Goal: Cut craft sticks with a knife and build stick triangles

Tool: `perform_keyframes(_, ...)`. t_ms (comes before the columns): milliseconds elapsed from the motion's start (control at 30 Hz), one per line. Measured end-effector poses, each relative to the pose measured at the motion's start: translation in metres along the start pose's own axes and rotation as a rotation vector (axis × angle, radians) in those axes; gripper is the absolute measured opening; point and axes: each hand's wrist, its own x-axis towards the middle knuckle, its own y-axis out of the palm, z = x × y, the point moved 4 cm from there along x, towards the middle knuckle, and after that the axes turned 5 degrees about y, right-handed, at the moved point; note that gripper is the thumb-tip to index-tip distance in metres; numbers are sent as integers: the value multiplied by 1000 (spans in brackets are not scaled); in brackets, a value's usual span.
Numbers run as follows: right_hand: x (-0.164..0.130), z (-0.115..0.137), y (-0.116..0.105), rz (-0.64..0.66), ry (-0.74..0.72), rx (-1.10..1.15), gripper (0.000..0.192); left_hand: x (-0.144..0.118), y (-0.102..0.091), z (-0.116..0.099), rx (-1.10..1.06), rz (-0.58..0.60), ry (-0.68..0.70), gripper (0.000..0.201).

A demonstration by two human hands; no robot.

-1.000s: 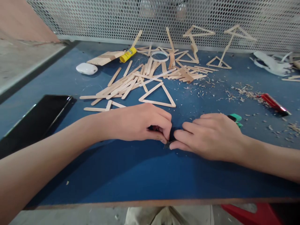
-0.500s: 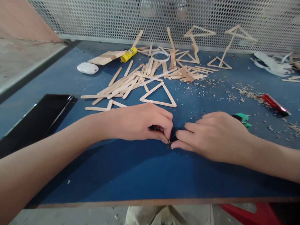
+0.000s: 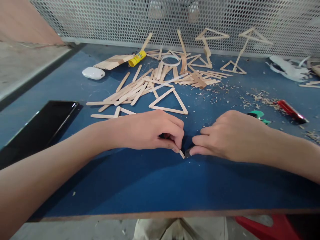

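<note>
Pinching a short wooden stick (image 3: 181,153) flat against the blue table (image 3: 140,180), just nearer than the stick triangle (image 3: 168,100), the left hand (image 3: 150,130) steadies it while the right hand (image 3: 232,135), fingers closed on a green-handled cutter (image 3: 258,116), apparently trims its end.

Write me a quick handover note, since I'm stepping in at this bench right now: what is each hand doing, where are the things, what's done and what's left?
Left hand: pinched shut on a small stick piece, pressed to the blue table.
Right hand: fingertips closed on a small dark bit against that piece; what it is cannot be told. A green-handled tool shows behind this hand.
Things: loose stick pile, flat triangle, glue stick, red cutter, phone.
Done: several triangle frames stand at the back.
Left: the piece in hand is not yet joined to anything.
</note>
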Motion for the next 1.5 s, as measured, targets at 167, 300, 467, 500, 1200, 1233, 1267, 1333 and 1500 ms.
perform_keyframes(167,2,-3,7,-83,-60,12,55,0,0,1,-1,0,3,11)
perform_keyframes(300,6,-1,12,-276,9,40,59,0,0,1,-2,4,-4,11)
perform_keyframes(467,9,9,10,-310,62,1,60,1,-1,-1,4,-9,-24,14)
perform_keyframes(500,9,11,9,-307,56,-5,60,1,-1,-1,7,-8,-28,14)
perform_keyframes(1200,3,16,0,-132,80,-25,47,1,-2,-2,-29,10,-31,13)
perform_keyframes(1233,2,15,0,-127,78,-21,47,1,-2,-2,-31,10,-32,13)
perform_keyframes(1267,2,14,0,-122,70,-15,47,1,-2,-2,-31,11,-35,13)
perform_keyframes(1333,3,10,2,-110,41,-3,48,1,-2,-1,-25,17,-40,12)
perform_keyframes(1500,6,-6,12,-87,-54,85,52,0,-1,-1,9,23,-47,9)
